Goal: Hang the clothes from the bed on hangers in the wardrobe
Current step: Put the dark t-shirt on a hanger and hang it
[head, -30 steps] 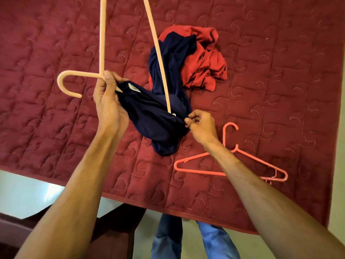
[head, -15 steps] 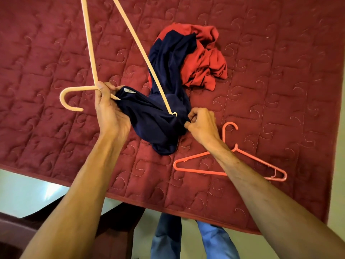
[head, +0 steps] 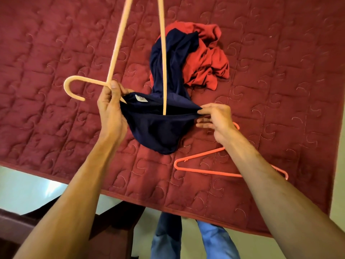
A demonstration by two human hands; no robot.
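Holding the shirt (head: 158, 131) above the bed (head: 56, 43), your left hand (head: 110, 113) grips hanger (head: 119, 40) and collar, your right hand (head: 216, 116) pinches the collar's opposite edge (one hanger arm dips in between).

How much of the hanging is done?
Nothing looks hung yet. Right now the left hand holds the cream hanger and the navy garment; the right hand pinches its neck open. Waiting on the bed: the red garment and pink hanger. No wardrobe in view.
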